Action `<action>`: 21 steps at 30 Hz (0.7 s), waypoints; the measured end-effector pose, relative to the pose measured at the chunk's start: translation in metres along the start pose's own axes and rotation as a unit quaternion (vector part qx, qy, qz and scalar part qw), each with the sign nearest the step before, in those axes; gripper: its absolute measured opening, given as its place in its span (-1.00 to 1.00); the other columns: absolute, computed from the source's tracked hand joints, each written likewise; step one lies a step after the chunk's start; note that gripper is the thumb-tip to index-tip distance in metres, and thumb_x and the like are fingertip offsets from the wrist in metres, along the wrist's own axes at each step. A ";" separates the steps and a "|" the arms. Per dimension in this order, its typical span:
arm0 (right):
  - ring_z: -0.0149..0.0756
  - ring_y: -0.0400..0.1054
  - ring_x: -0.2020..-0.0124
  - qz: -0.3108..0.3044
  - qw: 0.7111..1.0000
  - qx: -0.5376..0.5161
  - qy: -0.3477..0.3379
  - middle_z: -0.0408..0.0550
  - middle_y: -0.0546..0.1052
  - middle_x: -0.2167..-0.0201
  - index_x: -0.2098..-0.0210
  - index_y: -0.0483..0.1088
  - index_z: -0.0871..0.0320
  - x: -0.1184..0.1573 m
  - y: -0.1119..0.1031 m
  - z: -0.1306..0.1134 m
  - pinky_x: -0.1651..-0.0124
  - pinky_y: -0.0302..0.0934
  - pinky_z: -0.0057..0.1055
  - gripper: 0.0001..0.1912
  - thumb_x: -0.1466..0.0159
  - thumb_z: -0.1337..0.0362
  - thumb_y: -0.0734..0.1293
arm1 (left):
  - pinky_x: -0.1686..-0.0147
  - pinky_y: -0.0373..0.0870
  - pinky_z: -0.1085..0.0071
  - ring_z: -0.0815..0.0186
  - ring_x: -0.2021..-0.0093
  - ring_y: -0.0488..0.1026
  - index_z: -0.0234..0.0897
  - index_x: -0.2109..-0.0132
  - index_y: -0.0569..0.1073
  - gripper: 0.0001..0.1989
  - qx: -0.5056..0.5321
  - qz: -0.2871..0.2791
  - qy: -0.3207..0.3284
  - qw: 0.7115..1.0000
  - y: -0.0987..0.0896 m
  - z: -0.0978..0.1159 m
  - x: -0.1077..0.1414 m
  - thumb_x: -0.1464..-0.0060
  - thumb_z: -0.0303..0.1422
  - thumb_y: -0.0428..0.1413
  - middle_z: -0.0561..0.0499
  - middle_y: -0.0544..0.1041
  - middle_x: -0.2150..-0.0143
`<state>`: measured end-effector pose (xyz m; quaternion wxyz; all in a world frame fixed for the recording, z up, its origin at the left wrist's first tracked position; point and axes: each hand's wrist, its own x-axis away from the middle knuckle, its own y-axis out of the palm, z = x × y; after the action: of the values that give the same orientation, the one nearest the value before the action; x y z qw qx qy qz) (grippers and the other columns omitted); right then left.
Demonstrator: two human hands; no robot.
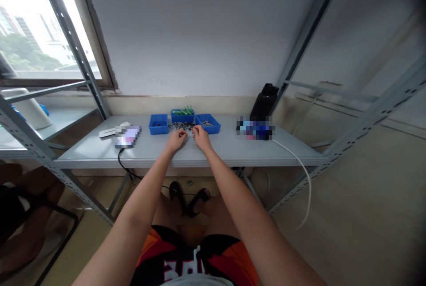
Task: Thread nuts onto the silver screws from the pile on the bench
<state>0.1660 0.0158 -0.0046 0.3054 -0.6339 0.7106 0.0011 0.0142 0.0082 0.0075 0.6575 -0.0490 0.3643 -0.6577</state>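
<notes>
A person bends both hands to small work at a grey counter, before three blue bins. The left hand and right hand sit near each other, fingers curled, thumbs drawn toward the fingertips; whether either has hold of a piece cannot be told at this size. Just beyond the fingertips, a pile of small dark and silvery pieces lies loose on the counter, between the left bin and right bin. The back bin holds green pieces, the left bin dark ones, the right bin silvery ones. With the pile unsorted and all three bins stocked, much appears left to handle; no finished piece can be made out, so how much is done is unclear. A phone and black bottle stand well apart, on either side.
</notes>
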 end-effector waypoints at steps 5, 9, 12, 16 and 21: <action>-0.39 0.35 0.48 -0.003 1.000 -0.027 0.009 -0.12 0.51 0.38 0.17 0.32 0.12 -0.001 0.002 0.004 0.26 0.26 -0.42 -0.79 -0.33 0.20 0.12 | 0.18 0.38 0.36 0.26 0.32 0.47 -0.31 0.34 0.52 -0.85 0.001 -0.002 0.002 1.000 0.000 0.001 0.001 -0.07 -0.38 0.06 -0.08 0.59 0.30; -0.38 0.35 0.48 -0.004 1.000 -0.020 0.004 -0.11 0.52 0.39 0.17 0.35 0.14 -0.001 0.003 0.008 0.26 0.26 -0.42 -0.78 -0.33 0.19 0.14 | 0.17 0.37 0.37 0.28 0.30 0.47 -0.32 0.32 0.49 -0.86 0.014 0.035 -0.008 0.999 0.000 -0.001 0.000 -0.09 -0.39 0.05 -0.07 0.57 0.32; -0.35 0.38 0.43 -0.031 0.999 0.014 -0.008 -0.10 0.54 0.41 0.20 0.39 0.15 0.000 0.004 0.009 0.23 0.25 -0.41 -0.81 -0.31 0.22 0.20 | 0.22 0.37 0.39 0.30 0.33 0.45 -0.31 0.30 0.47 -0.86 0.039 0.065 -0.018 0.997 -0.001 -0.002 -0.001 -0.11 -0.38 0.03 -0.05 0.55 0.32; -0.29 0.42 0.34 -0.078 0.990 0.106 -0.043 -0.08 0.56 0.42 0.26 0.44 0.13 0.005 0.002 0.002 0.19 0.22 -0.41 -0.86 -0.28 0.28 0.25 | 0.30 0.37 0.41 0.33 0.42 0.42 -0.31 0.30 0.44 -0.86 0.072 0.079 -0.023 0.994 -0.004 0.002 0.000 -0.12 -0.37 0.02 -0.03 0.53 0.34; -0.26 0.42 0.31 -0.084 0.982 0.158 -0.067 -0.04 0.57 0.40 0.29 0.47 0.11 0.011 -0.001 -0.009 0.20 0.19 -0.43 -0.76 -0.34 0.23 0.19 | 0.31 0.36 0.42 0.35 0.43 0.41 -0.31 0.31 0.43 -0.88 0.084 0.086 -0.027 0.992 -0.006 0.008 0.003 -0.11 -0.38 0.02 -0.02 0.52 0.36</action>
<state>0.1625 0.0023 -0.0017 0.4476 -0.6334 0.6241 -0.0944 0.0126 0.0016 0.0153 0.7231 0.0201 0.2930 -0.6252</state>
